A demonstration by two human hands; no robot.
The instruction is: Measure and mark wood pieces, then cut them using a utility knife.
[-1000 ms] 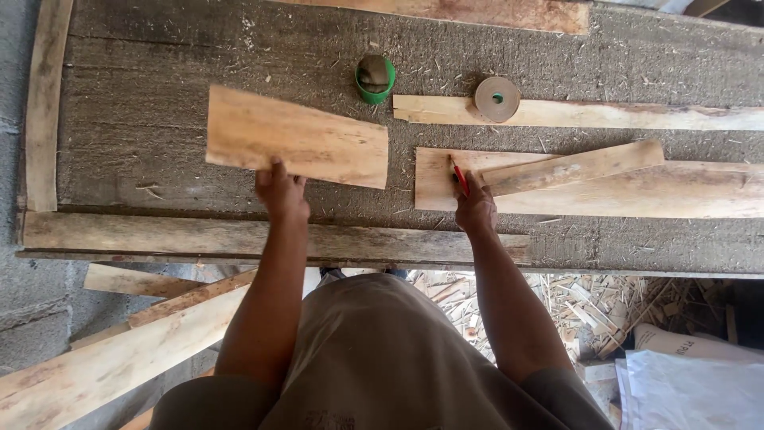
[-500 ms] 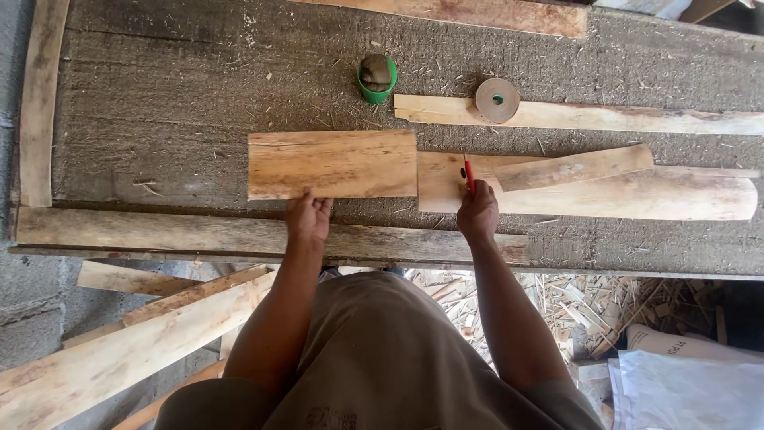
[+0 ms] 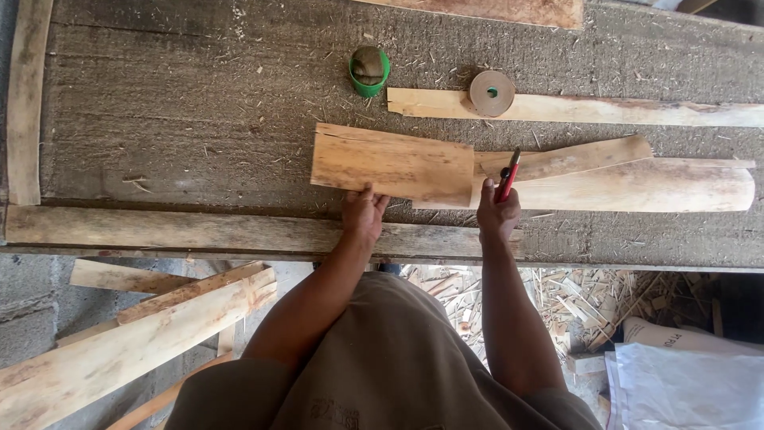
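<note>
Two hands are at work on one short board [image 3: 391,162]. It lies flat on the grey bench [image 3: 199,103], a little tilted, with its right end lying over two longer pieces of wood. The left hand [image 3: 364,216] is at the near edge of the short board, just touching it, with the fingers [image 3: 368,195] laid flat on the wood. That grip is spread, not closed around anything. The right hand [image 3: 496,215] is just to the right, near the board's right corner. Its grip is pressed around a red pen [image 3: 507,180], which points away toward the far side and lies over the wood.

Right of the board, a thin strip [image 3: 569,158] lies slanted on top of a wide pale plank [image 3: 637,187]. Farther away, another long strip [image 3: 605,110] lies across the bench with a brown roll of tape [image 3: 491,92] sitting on its left end. Left of the roll stands a small green cup [image 3: 368,72]. A long beam [image 3: 183,232] runs along the near edge of the bench. Below it, on the left, more planks [image 3: 127,350] lean, and wood scraps [image 3: 557,306] lie on the ground at the right.
</note>
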